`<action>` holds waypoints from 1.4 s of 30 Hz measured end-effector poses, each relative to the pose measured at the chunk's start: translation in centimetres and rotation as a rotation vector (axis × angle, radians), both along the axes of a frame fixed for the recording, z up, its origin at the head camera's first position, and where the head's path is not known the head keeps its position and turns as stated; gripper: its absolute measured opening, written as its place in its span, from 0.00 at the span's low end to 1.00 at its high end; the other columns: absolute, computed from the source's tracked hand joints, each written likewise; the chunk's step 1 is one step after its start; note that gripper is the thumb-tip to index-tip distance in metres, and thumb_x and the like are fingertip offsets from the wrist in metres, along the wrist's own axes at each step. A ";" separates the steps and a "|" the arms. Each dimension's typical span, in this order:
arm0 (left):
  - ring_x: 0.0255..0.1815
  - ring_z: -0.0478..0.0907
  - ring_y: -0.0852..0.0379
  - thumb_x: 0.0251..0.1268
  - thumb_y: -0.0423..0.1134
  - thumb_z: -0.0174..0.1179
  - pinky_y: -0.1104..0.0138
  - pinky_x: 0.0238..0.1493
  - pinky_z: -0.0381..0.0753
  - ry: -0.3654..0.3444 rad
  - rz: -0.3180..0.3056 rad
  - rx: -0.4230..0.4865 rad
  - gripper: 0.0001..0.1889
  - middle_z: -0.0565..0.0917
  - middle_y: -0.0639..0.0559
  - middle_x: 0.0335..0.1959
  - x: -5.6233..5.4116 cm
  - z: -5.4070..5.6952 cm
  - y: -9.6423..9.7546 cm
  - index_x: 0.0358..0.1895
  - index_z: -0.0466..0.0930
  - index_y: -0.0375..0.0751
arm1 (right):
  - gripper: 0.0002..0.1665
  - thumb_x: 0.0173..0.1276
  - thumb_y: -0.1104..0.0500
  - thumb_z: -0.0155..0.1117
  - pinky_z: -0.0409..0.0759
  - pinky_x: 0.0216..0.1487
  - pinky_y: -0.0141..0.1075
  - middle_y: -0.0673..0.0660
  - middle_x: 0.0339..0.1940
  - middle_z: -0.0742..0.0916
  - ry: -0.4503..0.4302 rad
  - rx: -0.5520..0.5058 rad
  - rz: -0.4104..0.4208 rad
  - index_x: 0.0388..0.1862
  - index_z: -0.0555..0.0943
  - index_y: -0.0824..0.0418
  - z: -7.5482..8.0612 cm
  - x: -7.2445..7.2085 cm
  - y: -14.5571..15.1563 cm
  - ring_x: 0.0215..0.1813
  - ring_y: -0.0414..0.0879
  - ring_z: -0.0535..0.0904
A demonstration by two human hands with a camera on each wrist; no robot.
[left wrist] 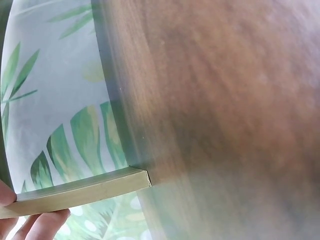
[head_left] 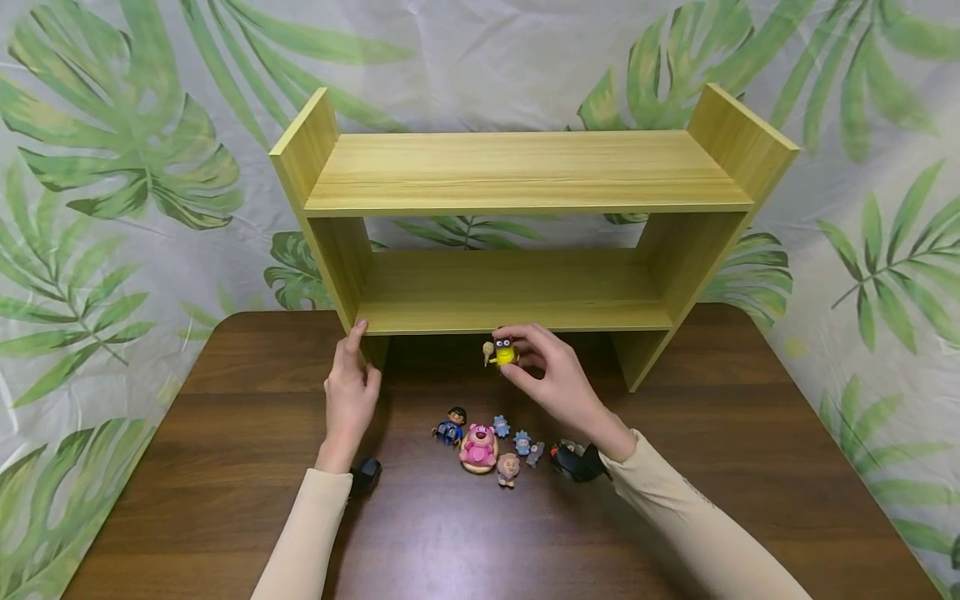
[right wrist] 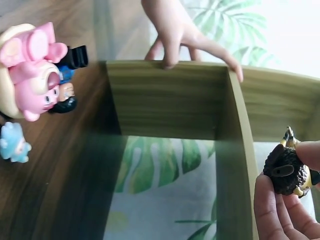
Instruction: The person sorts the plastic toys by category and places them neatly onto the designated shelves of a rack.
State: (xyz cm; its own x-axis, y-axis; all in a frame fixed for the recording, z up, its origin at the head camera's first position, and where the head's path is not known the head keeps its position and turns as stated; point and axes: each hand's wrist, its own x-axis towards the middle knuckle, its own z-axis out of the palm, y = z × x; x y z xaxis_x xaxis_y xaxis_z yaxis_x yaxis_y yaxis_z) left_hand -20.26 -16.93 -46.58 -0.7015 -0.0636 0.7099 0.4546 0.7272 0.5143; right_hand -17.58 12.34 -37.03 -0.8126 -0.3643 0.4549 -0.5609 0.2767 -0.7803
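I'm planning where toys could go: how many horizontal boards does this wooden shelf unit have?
2: the upper board and, beneath it, the lower board, raised above the tabletop. None seems hidden.

place: draped tabletop set-up, room type unclear | leaf-print cloth (head_left: 465, 67) beyond far edge of bench (head_left: 442, 542) | wood-grain shelf unit (head_left: 517, 287) near it

Leaf-print backdrop (head_left: 480, 58), brown wooden table (head_left: 217, 467)

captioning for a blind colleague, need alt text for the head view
A right hand pinches a small yellow figurine before a wooden shelf; the left hand grips its left side. Toy figures lie on the table.
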 end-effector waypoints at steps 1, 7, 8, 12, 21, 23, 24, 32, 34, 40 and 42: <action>0.16 0.54 0.57 0.53 0.15 0.50 0.61 0.18 0.58 0.000 0.000 0.000 0.44 0.72 0.35 0.53 0.0 0.0 0.0 0.71 0.54 0.58 | 0.23 0.61 0.71 0.66 0.79 0.46 0.38 0.59 0.49 0.80 0.001 -0.003 0.004 0.56 0.77 0.64 0.2 -0.1 -0.1 0.47 0.49 0.78; 0.17 0.55 0.56 0.53 0.16 0.51 0.60 0.18 0.58 0.002 -0.001 0.003 0.44 0.73 0.35 0.51 -0.1 0.1 0.1 0.71 0.54 0.59 | 0.24 0.61 0.72 0.65 0.78 0.47 0.41 0.62 0.53 0.79 -0.006 -0.013 0.021 0.57 0.76 0.66 1.0 -0.7 -0.9 0.48 0.52 0.78; 0.17 0.55 0.56 0.53 0.16 0.51 0.60 0.18 0.58 0.004 0.000 0.003 0.44 0.73 0.35 0.51 -0.1 0.1 0.2 0.71 0.54 0.59 | 0.24 0.61 0.72 0.65 0.78 0.47 0.40 0.61 0.53 0.79 -0.008 -0.014 0.021 0.57 0.76 0.66 1.1 -0.8 -1.0 0.48 0.52 0.79; 0.17 0.55 0.56 0.52 0.15 0.51 0.60 0.18 0.58 0.009 0.003 0.006 0.44 0.73 0.36 0.52 -0.1 0.1 0.2 0.71 0.55 0.59 | 0.22 0.62 0.70 0.65 0.78 0.47 0.37 0.57 0.52 0.79 0.012 -0.020 0.036 0.57 0.77 0.63 1.4 -1.4 -1.5 0.48 0.48 0.78; 0.17 0.56 0.56 0.51 0.15 0.51 0.60 0.18 0.59 0.016 0.000 0.007 0.45 0.73 0.36 0.52 -0.1 -0.1 0.1 0.71 0.55 0.58 | 0.23 0.62 0.71 0.64 0.78 0.46 0.36 0.56 0.51 0.80 0.047 -0.051 0.071 0.56 0.76 0.65 1.8 -2.3 -2.9 0.47 0.47 0.79; 0.18 0.57 0.55 0.51 0.15 0.51 0.60 0.19 0.59 0.014 0.002 0.008 0.45 0.73 0.36 0.51 -0.1 -0.1 0.1 0.71 0.55 0.58 | 0.22 0.62 0.71 0.64 0.78 0.46 0.36 0.56 0.51 0.80 0.056 -0.050 0.073 0.56 0.76 0.65 1.8 -2.5 -3.1 0.47 0.47 0.79; 0.18 0.57 0.55 0.51 0.15 0.51 0.60 0.19 0.59 0.015 0.003 0.006 0.45 0.73 0.36 0.51 -0.1 -0.1 0.1 0.71 0.56 0.58 | 0.23 0.62 0.71 0.64 0.79 0.46 0.36 0.56 0.51 0.80 0.059 -0.051 0.075 0.56 0.76 0.65 1.9 -2.6 -3.2 0.47 0.47 0.79; 0.17 0.57 0.55 0.52 0.15 0.51 0.60 0.18 0.58 0.008 0.014 0.004 0.44 0.73 0.36 0.50 0.0 0.0 0.1 0.71 0.55 0.59 | 0.23 0.62 0.71 0.64 0.79 0.46 0.36 0.56 0.50 0.80 0.081 -0.058 0.084 0.56 0.76 0.63 2.2 -3.2 -4.3 0.48 0.46 0.79; 0.17 0.57 0.55 0.52 0.16 0.51 0.60 0.19 0.59 0.007 0.014 0.003 0.44 0.73 0.36 0.50 0.0 0.0 0.1 0.71 0.55 0.59 | 0.23 0.62 0.71 0.65 0.79 0.46 0.36 0.57 0.50 0.80 0.084 -0.059 0.081 0.56 0.77 0.62 2.2 -3.3 -4.6 0.48 0.46 0.79; 0.17 0.58 0.54 0.52 0.16 0.51 0.59 0.18 0.60 0.012 0.023 0.002 0.45 0.73 0.35 0.49 0.0 -0.1 0.1 0.71 0.55 0.59 | 0.22 0.62 0.70 0.65 0.78 0.46 0.35 0.57 0.50 0.80 0.070 -0.066 0.088 0.56 0.77 0.63 2.2 -3.9 -5.3 0.48 0.46 0.79; 0.17 0.59 0.54 0.52 0.16 0.52 0.59 0.18 0.60 0.011 0.027 0.001 0.45 0.73 0.35 0.49 0.0 -0.1 0.1 0.71 0.55 0.59 | 0.22 0.62 0.69 0.65 0.78 0.46 0.34 0.56 0.49 0.80 0.069 -0.066 0.084 0.56 0.77 0.63 2.2 -4.1 -5.6 0.48 0.45 0.79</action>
State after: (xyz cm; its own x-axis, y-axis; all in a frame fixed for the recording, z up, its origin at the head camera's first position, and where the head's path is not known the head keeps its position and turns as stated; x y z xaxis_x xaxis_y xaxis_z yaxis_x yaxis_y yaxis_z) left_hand -20.28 -16.80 -46.67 -0.6913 -0.0833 0.7178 0.4406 0.7387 0.5100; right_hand -21.65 6.75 -34.81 -0.7461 -0.3977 0.5340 -0.6332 0.1758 -0.7537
